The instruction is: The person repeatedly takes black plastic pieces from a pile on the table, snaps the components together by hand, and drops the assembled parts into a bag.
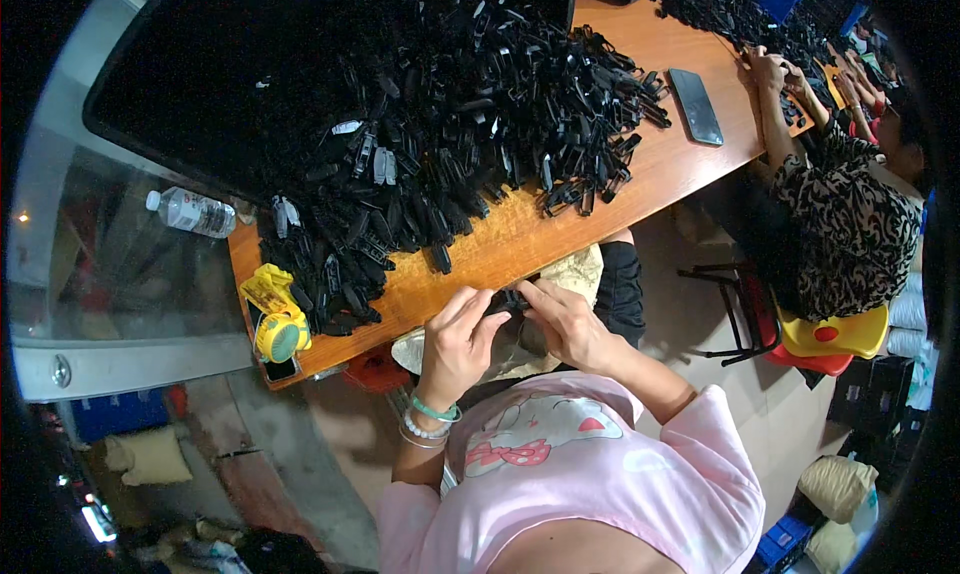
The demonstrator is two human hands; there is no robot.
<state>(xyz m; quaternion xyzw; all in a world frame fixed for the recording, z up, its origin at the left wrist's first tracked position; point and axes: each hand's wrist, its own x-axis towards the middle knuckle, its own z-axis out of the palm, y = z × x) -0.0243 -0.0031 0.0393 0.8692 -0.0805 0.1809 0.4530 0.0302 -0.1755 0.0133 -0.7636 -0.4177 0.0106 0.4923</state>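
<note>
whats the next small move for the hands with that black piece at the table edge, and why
Probably press the small black plastic part together between the fingertips. Both the left hand and the right hand pinch it at the near edge of the wooden table, apart from the big pile of black parts, so the work on it seems unfinished. How its pieces fit is too small to tell.

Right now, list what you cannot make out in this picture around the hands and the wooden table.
- Small black part, head view: mostly covered by the left hand and right hand; its shape is unclear.
- Pile of black parts: too tangled and dark to tell single pieces apart.
- Black tray: far side cut off by the picture's rim.
- Neighbour's hands: too small to see what they hold.
- Dark phone: screen shows nothing.
</note>
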